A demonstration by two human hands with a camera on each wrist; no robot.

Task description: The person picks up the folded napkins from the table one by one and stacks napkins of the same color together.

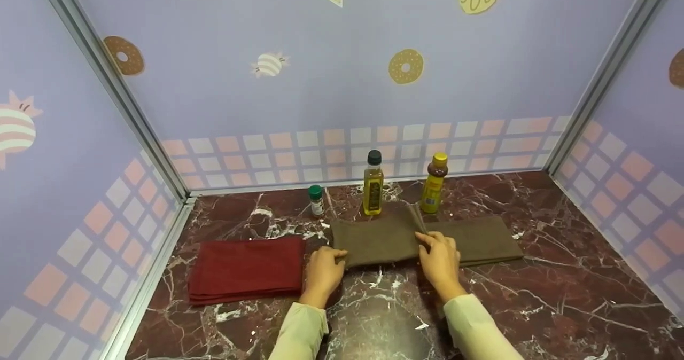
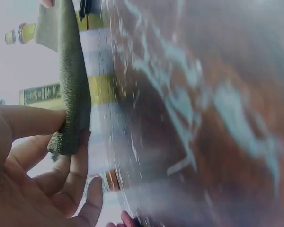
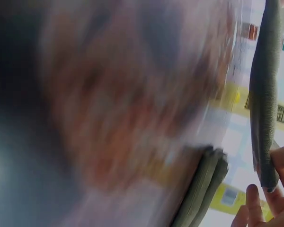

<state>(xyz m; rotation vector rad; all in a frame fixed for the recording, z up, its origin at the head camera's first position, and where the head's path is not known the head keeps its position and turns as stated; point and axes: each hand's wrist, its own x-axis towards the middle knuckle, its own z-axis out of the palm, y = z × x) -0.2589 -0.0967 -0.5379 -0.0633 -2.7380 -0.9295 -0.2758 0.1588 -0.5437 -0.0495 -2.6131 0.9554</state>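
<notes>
A folded olive-green cloth [image 1: 377, 240] is held up between both hands in front of the bottles. My left hand [image 1: 325, 269] pinches its left end between thumb and fingers, as the left wrist view shows at the cloth's edge [image 2: 75, 94]. At the opposite end my right hand [image 1: 441, 258] pinches the near corner, with the thumb on one side and fingers beneath in the right wrist view. A second folded olive cloth [image 1: 481, 240] lies flat just right of the right hand. Left of the left hand lies a folded dark red cloth [image 1: 247, 269].
Behind the held cloth stand an oil bottle [image 1: 373, 186] with a black cap and a yellow bottle [image 1: 434, 186]. A small green-capped jar [image 1: 316, 202] is to their left. Patterned wall panels [image 1: 342, 82] enclose the marbled tabletop [image 1: 556, 274] at the back and sides.
</notes>
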